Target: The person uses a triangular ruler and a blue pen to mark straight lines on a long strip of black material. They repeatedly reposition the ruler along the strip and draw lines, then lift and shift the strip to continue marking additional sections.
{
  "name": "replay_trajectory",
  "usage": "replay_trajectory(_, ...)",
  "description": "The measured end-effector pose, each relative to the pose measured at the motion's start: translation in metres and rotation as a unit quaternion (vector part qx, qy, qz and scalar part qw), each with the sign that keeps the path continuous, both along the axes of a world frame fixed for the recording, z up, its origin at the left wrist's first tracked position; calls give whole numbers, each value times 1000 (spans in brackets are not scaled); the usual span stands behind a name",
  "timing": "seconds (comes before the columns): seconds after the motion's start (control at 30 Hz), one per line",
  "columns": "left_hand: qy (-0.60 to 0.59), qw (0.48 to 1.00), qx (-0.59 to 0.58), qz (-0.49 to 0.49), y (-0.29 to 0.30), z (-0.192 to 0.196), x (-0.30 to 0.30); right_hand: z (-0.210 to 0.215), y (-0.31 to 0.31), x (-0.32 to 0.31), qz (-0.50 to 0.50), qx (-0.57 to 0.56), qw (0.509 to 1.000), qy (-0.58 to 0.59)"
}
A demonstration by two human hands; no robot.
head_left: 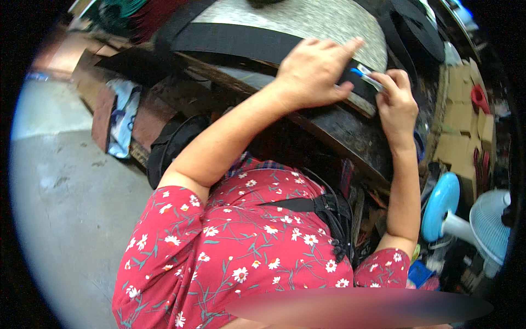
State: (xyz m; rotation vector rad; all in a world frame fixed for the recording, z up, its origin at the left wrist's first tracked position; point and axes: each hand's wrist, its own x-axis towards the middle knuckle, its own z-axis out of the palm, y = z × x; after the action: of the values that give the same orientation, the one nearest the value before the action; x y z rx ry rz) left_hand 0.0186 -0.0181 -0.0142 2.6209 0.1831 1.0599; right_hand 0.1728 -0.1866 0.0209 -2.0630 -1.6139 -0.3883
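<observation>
A wide black strap (235,39) runs along the near edge of a speckled grey board (312,19). My left hand (318,74) lies over the strap towards its right end, with forefinger and thumb stretched apart. Just right of it, my right hand (399,104) is closed in a pinch on a slim blue-and-white piece (368,78). That piece rests over the strap's right end, at the board's corner; its exact kind is too small to make out. My fingers hide part of the strap and of the piece.
A coil of black strap (419,33) lies beyond my right hand. Cardboard boxes (460,109) line the right side, with a blue-and-white fan (441,205) nearer to me. The dark worktable's edge (339,145) crosses before me. Grey floor (60,208) spreads at left.
</observation>
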Motion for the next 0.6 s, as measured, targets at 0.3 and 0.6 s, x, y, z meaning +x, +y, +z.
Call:
replay_trajectory(0.3,20,1000,5,6,-2,7,-6,4,-6,-10,47,-13,997,-65)
replay_trajectory(0.6,3,999,51,15,3,9,-10,0,-10,-8,-10,-32,998,-60)
